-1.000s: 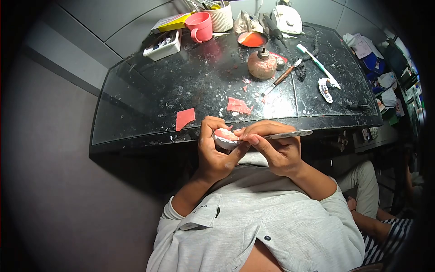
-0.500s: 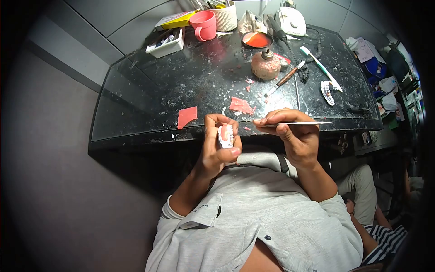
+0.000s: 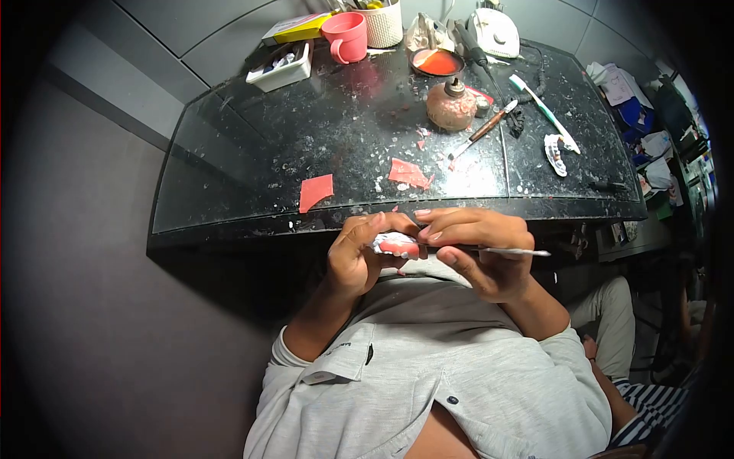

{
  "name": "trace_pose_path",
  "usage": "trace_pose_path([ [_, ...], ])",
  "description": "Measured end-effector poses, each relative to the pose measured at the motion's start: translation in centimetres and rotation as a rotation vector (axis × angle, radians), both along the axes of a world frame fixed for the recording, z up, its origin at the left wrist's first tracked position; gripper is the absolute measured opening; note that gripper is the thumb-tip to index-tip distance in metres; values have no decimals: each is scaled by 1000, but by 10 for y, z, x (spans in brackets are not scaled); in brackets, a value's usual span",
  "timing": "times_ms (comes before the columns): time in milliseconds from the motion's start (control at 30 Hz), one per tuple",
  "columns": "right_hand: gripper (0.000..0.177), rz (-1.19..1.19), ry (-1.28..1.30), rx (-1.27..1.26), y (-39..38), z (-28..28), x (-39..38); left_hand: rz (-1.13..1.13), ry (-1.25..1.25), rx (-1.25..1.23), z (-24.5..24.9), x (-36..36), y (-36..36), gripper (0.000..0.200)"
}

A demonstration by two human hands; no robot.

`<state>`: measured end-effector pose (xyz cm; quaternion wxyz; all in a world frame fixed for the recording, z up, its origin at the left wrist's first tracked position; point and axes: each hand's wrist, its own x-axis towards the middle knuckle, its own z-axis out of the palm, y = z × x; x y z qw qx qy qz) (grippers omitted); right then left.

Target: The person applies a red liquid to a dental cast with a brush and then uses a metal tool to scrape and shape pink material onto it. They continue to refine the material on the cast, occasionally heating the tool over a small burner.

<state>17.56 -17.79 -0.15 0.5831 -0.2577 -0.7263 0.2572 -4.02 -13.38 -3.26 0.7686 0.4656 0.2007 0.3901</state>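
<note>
A dental model [image 3: 397, 245] with white plaster, pink wax and teeth is held in my left hand [image 3: 353, 260], just off the table's front edge. My right hand [image 3: 489, 249] grips a thin metal tool [image 3: 520, 252], whose handle end points right. Its other end lies by the model, partly hidden by my fingers, and my right fingertips are close against the model. On the table beyond are a square pink wax sheet [image 3: 316, 193] and a torn wax piece [image 3: 410, 174].
The black table [image 3: 252, 168] bears a wax-spattered burner [image 3: 450, 105], a brown-handled knife [image 3: 483, 131], a toothbrush [image 3: 544, 113], another dental model [image 3: 556, 155], a red dish [image 3: 437, 63], a pink mug [image 3: 345, 38] and a white tray [image 3: 281, 70]. Another person's leg [image 3: 614, 329] shows at right.
My left hand has turned the model sideways. My right hand has moved down and left with the tool, bringing its fingers up to the model.
</note>
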Motion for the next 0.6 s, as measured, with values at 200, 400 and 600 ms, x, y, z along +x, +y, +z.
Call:
trace_pose_path([
  [200, 17, -11, -44, 44, -1, -3, -8, 32, -128, -55, -8, -3, -3, 49],
  [400, 16, -48, -51, 60, -1, -5, -11, 68, -75, 35, -9, -2, -3, 46],
  [600, 16, -31, -40, 55, -1, -6, -12, 65, -3, 145, -4, 2, -4, 48],
])
